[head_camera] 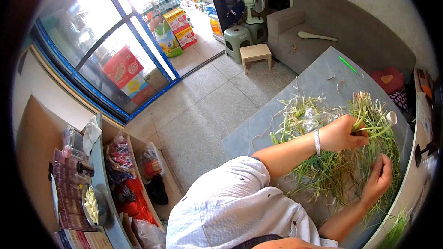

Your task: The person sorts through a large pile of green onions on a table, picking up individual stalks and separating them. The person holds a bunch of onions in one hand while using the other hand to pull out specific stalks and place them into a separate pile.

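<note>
My left hand (349,133), wearing a silver-coloured bracelet (317,141), grips a few green stalks (379,132) that look like chives or scallions. Below it in the picture, my right hand (378,176) has bent fingers over the fine leaves; whether anything is pinched in them is unclear. A dense bunch of the same greens (368,105) lies under and beside both hands on the grey table (256,135). Another, looser heap with pale root ends (299,109) lies to its left, near crumpled clear plastic (310,119). A white cylindrical object (391,118) rests at the bunch's right side.
A green pen (347,65) lies near the table's far corner. Beyond stand a grey sofa (311,50), a small wooden stool (256,53) and a fan (254,5). At lower left, a metal bowl of peeled garlic cloves (98,207) sits by open shelves (138,176).
</note>
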Demonstrator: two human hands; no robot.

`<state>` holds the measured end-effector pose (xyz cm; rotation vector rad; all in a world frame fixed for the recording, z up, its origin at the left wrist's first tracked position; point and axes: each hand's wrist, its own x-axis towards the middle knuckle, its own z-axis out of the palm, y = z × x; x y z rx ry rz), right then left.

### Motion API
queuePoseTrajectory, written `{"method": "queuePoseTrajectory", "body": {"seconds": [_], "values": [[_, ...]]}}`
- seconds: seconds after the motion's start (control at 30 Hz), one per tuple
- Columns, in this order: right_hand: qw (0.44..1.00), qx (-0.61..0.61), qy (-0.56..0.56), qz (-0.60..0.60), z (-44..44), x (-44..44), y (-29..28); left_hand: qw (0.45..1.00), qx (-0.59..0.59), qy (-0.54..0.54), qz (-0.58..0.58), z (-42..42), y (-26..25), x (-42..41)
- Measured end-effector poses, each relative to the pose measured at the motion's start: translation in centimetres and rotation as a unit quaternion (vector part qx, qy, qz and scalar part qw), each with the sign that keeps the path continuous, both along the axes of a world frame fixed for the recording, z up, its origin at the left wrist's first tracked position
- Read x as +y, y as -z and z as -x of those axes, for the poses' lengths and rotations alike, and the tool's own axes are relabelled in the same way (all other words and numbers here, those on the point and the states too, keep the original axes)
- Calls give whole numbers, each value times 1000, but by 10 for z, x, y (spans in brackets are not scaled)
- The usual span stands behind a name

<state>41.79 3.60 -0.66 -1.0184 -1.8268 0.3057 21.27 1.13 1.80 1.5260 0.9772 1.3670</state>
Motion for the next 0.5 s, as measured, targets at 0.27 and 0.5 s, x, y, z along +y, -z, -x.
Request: {"method": "queuePoseTrajectory", "body": {"seconds": [0.27,0.5], "values": [[988,108,109,9,-61,27,-2,1000,18,14,13,14,8,8],[939,187,273,-89,-154,41,2,984,-88,-138,72,39,-8,10]]}}
